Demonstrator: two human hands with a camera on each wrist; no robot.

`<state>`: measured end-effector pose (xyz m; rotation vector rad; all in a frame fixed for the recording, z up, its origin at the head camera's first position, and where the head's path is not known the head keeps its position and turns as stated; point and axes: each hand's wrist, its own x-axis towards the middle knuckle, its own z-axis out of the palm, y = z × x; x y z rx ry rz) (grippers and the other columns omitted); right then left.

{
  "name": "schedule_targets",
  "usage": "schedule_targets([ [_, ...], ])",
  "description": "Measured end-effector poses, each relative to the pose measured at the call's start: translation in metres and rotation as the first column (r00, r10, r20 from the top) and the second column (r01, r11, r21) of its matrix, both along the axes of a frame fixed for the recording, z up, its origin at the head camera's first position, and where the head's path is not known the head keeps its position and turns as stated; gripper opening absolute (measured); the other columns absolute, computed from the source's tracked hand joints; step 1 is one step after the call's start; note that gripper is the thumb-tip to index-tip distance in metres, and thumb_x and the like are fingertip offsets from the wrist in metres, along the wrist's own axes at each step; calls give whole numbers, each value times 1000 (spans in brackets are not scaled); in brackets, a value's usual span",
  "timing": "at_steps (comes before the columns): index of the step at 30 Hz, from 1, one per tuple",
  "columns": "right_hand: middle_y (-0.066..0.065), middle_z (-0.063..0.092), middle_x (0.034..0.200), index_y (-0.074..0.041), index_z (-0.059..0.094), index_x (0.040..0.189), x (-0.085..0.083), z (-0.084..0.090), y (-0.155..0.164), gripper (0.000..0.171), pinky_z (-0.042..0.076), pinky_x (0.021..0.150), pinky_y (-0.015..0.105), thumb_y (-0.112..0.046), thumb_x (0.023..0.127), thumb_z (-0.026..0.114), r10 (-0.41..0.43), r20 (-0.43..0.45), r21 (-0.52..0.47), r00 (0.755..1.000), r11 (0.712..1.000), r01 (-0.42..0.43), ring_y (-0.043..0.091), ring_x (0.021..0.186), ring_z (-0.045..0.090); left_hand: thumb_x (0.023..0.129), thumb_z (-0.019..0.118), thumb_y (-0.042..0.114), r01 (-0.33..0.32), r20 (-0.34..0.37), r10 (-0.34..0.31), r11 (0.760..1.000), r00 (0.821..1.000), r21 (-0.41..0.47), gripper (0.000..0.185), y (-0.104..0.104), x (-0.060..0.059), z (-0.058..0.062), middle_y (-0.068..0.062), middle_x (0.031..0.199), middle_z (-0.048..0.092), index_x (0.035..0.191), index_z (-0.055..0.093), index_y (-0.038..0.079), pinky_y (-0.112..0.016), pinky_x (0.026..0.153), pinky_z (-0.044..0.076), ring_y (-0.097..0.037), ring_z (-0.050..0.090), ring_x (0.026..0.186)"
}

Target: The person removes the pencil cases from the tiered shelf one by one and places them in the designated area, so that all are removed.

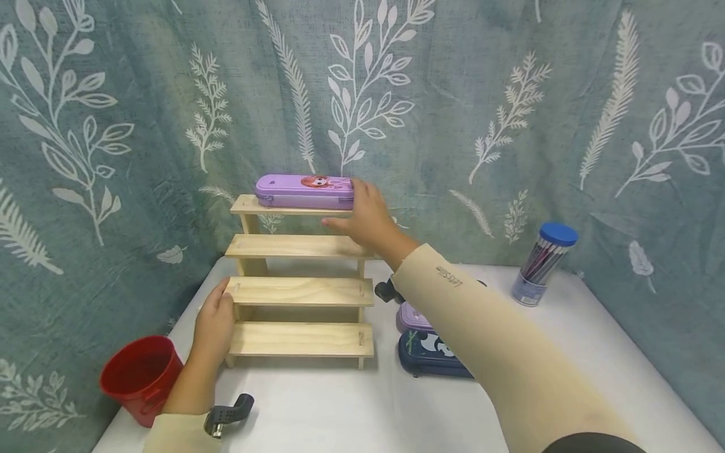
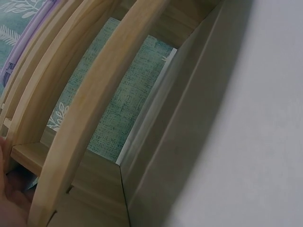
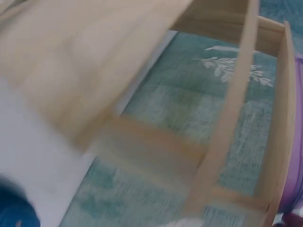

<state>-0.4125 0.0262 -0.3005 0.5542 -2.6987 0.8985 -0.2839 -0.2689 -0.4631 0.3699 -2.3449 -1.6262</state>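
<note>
From the head view, the purple case (image 1: 304, 191) lies on the rack's (image 1: 300, 292) top step; the right hand (image 1: 368, 217) grasps its right end, thumb beneath. The left hand (image 1: 215, 327) rests flat-fingered against the rack's left side. The case looks rigid, light and smooth, best held across its width. Left wrist view: rack slats (image 2: 90, 118), the case only an edge sliver. Right wrist view: blurred; the grip is hidden.

White table (image 1: 340, 402) carries wooden step shelf (image 1: 300, 292), red cup (image 1: 141, 377), pencil cases (image 1: 425, 346), pen jar (image 1: 540, 264).
</note>
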Motion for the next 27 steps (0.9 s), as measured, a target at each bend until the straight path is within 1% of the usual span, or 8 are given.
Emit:
schedule_targets([
  [3,18,27,166,-10,19,167,-10,5,-14,123,39,122,52,-63,78,86,-65,36,-37,997,997,66,36,152,31,112,23,39,-2,-2,2,1000,1000,3,58,1,0,1,-7,172,30,168,27,23,-59,131,15,-31,20,162],
  [6,18,23,168,-11,16,168,-20,10,-25,125,35,125,53,-65,78,84,-98,61,-40,993,994,100,38,155,27,112,23,38,-6,-4,6,1000,1000,4,58,1,0,2,-7,172,30,168,27,23,-59,131,15,-31,20,162],
  [10,18,27,167,-8,18,167,-32,14,-31,121,34,127,48,-63,81,83,-114,86,-29,990,993,117,35,154,32,112,24,38,-13,-3,13,1000,1000,-1,57,0,-1,1,-6,172,30,168,28,23,-59,131,15,-31,20,162],
  [12,17,31,165,-7,23,165,-36,16,-33,116,37,125,45,-61,82,83,-116,102,-36,988,992,120,33,150,37,112,24,39,-13,-1,13,1000,1000,-10,58,-1,-1,1,-6,172,30,168,28,24,-59,131,15,-31,20,162],
  [16,16,39,159,-6,34,160,-36,16,-32,104,41,121,43,-56,84,84,-108,120,-69,987,991,116,32,142,46,112,23,40,-12,-1,12,1000,1000,-24,58,-1,0,1,-4,172,29,168,27,25,-59,131,15,-30,20,162],
  [18,15,43,156,-6,38,158,-36,17,-31,99,43,119,43,-54,85,84,-103,120,-86,987,990,114,31,138,49,112,23,40,-11,-3,11,1000,1000,-17,58,-1,0,1,-4,172,29,168,27,25,-58,131,15,-30,20,162],
  [22,14,45,155,-8,40,158,-35,17,-29,96,44,117,43,-53,86,84,-107,134,-86,985,989,119,30,136,50,112,23,40,-14,0,14,1000,1000,1,57,1,0,0,-4,172,30,167,28,26,-58,131,15,-30,20,162],
  [27,11,47,154,-10,41,158,-36,18,-26,94,45,115,42,-51,86,84,-98,144,-87,985,990,111,28,133,52,112,23,40,-18,6,18,1000,1000,3,57,1,0,0,-4,172,30,168,28,26,-58,131,16,-30,21,162],
])
